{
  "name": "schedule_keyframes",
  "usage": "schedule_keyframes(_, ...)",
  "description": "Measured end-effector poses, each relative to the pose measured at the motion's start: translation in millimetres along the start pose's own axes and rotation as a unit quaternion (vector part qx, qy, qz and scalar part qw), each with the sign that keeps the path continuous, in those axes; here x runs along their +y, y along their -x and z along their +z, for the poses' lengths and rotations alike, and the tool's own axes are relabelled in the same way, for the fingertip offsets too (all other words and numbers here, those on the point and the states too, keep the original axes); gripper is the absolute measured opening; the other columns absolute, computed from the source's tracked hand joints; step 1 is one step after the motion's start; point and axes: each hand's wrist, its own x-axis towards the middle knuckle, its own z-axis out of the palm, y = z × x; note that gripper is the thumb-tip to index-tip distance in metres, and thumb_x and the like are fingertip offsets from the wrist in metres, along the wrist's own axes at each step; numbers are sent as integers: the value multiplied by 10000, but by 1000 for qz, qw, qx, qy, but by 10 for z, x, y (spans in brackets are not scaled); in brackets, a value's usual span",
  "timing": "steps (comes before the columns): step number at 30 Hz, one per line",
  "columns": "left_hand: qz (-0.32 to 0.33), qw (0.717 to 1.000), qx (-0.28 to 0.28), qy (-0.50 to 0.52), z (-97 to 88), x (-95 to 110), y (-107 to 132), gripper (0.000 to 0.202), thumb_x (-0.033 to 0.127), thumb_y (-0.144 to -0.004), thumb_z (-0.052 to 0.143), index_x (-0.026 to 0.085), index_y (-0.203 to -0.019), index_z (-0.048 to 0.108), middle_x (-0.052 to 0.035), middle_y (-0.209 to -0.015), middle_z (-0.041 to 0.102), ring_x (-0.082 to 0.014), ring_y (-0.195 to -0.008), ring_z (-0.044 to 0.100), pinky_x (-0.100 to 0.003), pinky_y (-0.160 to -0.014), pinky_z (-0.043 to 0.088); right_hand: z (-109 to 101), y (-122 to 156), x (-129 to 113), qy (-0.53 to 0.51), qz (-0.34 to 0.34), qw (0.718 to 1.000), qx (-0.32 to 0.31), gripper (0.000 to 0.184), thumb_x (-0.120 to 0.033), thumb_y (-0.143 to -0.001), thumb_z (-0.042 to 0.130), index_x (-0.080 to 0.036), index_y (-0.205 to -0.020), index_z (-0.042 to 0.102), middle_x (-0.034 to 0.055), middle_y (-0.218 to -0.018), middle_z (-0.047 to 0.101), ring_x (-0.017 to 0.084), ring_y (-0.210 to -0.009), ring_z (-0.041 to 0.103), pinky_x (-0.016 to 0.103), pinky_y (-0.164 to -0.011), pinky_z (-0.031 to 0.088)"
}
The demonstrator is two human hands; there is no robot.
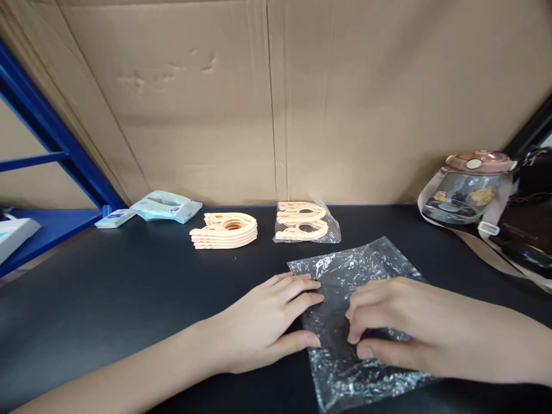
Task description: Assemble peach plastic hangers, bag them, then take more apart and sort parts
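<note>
A clear, crinkled plastic bag (340, 368) lies flat on the black tabletop in front of me. Along its left edge rests my left hand (276, 313), palm down with the fingers stretched out and apart, the fingertips on the plastic. Over the middle of the bag, my right hand (397, 322) has its fingers curled, with thumb and index tips close together in a pinch at the film. Behind the bag are a stack of peach folding hangers (226, 233) and, to its right, more peach hangers (302, 221) inside a clear bag.
Blue-and-white tissue packs (166, 206) lie at the back left. A clear water bottle (468, 192) with a pink lid and a strap (478, 250) stands at the back right, beside a dark bag (528, 213). A cardboard wall (207, 103) closes off the back.
</note>
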Motion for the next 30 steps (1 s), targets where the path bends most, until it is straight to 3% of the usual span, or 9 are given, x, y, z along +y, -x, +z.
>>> schedule_keyframes(4, -42, 999, 11, -8, -43, -117, 42, 448, 459, -944, 515, 204, -1313, 529, -101, -1355, 531, -267, -1254, 490, -413, -1052, 409, -122, -37, 339, 83, 77, 992, 58, 198, -273, -940, 497, -226, -777, 600, -14, -782, 648, 151, -698, 609, 279, -622, 439)
schedule_keyframes(8, -73, 996, -43, -13, -101, -250, 161, 568, 552, -949, 438, 335, -1465, 343, -57, -1571, 262, -329, -1449, 180, -558, -1150, 206, -72, 77, 660, 99, 140, 985, 19, 182, -235, -877, 545, -226, -695, 555, -42, -648, 606, 134, -547, 554, 265, -502, 348)
schedule_keyframes(10, -76, 995, -65, -6, -97, -300, 209, 645, 586, -940, 421, 369, -1506, 201, -41, -1602, 102, -329, -1458, 79, -569, -1157, 159, -25, 130, 715, 86, 157, 984, -5, 235, -273, -890, 530, -224, -662, 512, -50, -607, 571, 124, -516, 513, 259, -470, 304)
schedule_keyframes(16, -124, 992, -20, 4, -21, -336, 248, 1012, 693, -822, 527, 241, -1528, -40, -123, -1584, 65, -348, -1443, 46, -564, -1158, 175, 46, 127, 648, 53, 191, 980, -33, 438, -474, -942, 470, -209, -594, 491, -30, -625, 588, 137, -572, 547, 283, -545, 357)
schedule_keyframes(22, -126, 991, -34, 1, -22, -363, 284, 1062, 718, -801, 526, 218, -1527, -66, -140, -1583, 28, -361, -1440, 35, -573, -1158, 169, 69, 81, 634, -156, 199, 967, 29, 412, -484, -969, 399, -232, -789, 671, 2, -717, 667, 149, -680, 628, 277, -640, 496)
schedule_keyframes(24, -121, 992, -33, 2, -30, -381, 293, 1054, 711, -803, 532, 224, -1529, -57, -140, -1584, 36, -362, -1441, 44, -569, -1159, 170, 84, 43, 640, -261, 227, 936, 63, 370, -500, -950, 430, -232, -1007, 678, 33, -800, 703, 164, -699, 646, 272, -587, 528)
schedule_keyframes(27, -123, 992, -41, 0, -41, -411, 307, 1054, 715, -803, 524, 223, -1530, -59, -142, -1587, 30, -359, -1444, 48, -572, -1158, 165, 95, -39, 651, -441, 220, 866, 82, 400, -414, -980, 367, -219, -1276, 554, 104, -994, 720, 191, -783, 688, 302, -585, 581)
schedule_keyframes(29, -119, 992, -37, 0, -48, -428, 319, 1057, 713, -800, 532, 227, -1531, -58, -143, -1588, 39, -358, -1445, 66, -570, -1159, 164, 91, -87, 648, -509, 166, 841, 84, 397, -305, -997, 288, -209, -1251, 578, 129, -1072, 709, 209, -883, 702, 364, -715, 601)
schedule_keyframes(30, -114, 993, -33, 2, -52, -434, 325, 1062, 709, -796, 540, 230, -1531, -58, -144, -1588, 47, -357, -1445, 76, -567, -1160, 164, 91, -105, 641, -510, 138, 845, 81, 393, -272, -995, 288, -207, -1191, 623, 127, -1076, 711, 215, -922, 701, 390, -788, 590)
